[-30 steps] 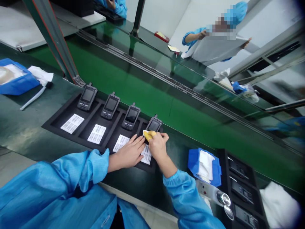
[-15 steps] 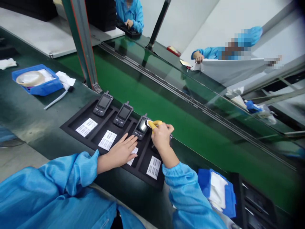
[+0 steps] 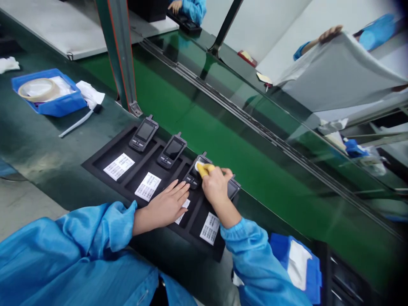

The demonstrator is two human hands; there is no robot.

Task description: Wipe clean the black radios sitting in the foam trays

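Note:
A black foam tray (image 3: 92, 163) holds several handheld radio-like devices with screens, each above a white barcode label sheet (image 3: 119, 166). My right hand (image 3: 217, 187), with yellow finger covers on its fingers, pinches a small white wipe (image 3: 198, 165) against the screen of the third device (image 3: 193, 180). Flat, with fingers stretched out, my left hand (image 3: 167, 207) rests at that device's lower end and partly covers its label. The fourth device (image 3: 233, 188) is partly hidden behind my right hand. Two devices (image 3: 172, 151) farther left lie untouched.
On the left stands a blue bin (image 3: 60, 108) with a tape roll, beside a white-handled brush (image 3: 76, 125). Another blue bin (image 3: 314, 272) with white cloths is at lower right. A metal post (image 3: 119, 55) rises behind the tray. Across the green conveyor, a person holds a white sheet (image 3: 344, 80).
My right hand has moved the wipe leftward across the third device's screen. My left hand stays by its lower end. Across the line, the person has lifted the white sheet higher. The view has shifted slightly.

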